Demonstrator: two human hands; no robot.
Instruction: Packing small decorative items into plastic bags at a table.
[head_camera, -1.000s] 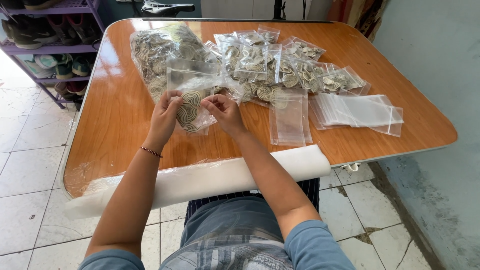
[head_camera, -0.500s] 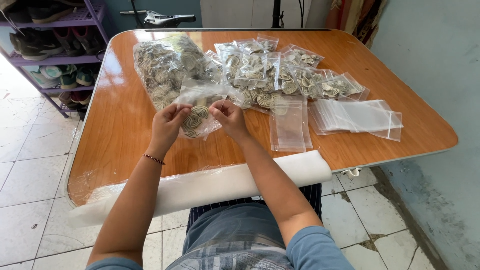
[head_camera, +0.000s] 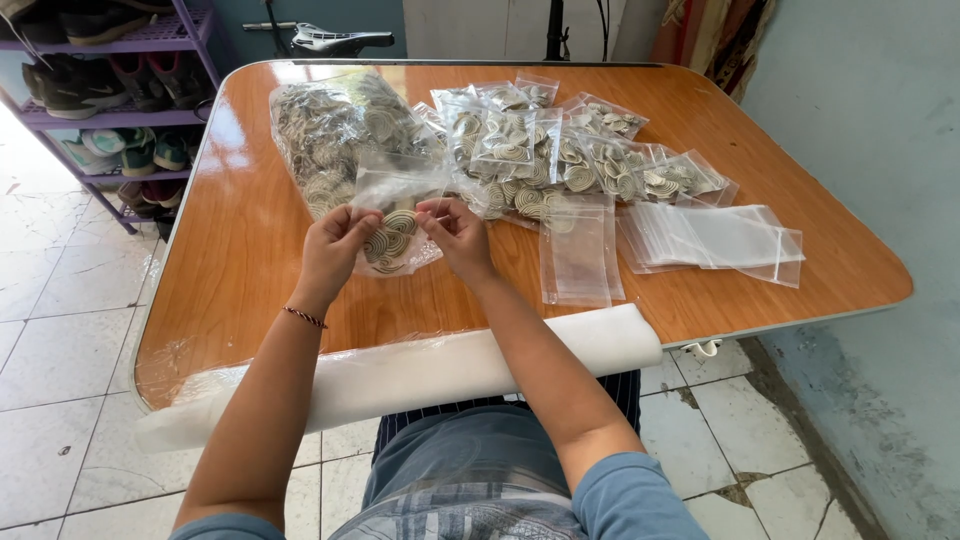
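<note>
Standing nearly upright above the table (head_camera: 240, 250), a small clear bag (head_camera: 395, 225) has its long axis vertical and its mouth upward. Pale spiral discs fill its lower half. Left hand (head_camera: 335, 245) and right hand (head_camera: 455, 230) pinch its top corners, fingers closed on the plastic; the bag hangs between them.

We see the left hand (head_camera: 335, 245) and right hand (head_camera: 455, 232) pinching a small clear bag (head_camera: 393, 225) of spiral discs above the wooden table (head_camera: 240, 260). Filled bags (head_camera: 540, 150) lie beyond it, and empty bags (head_camera: 715, 237) lie to the right.
</note>
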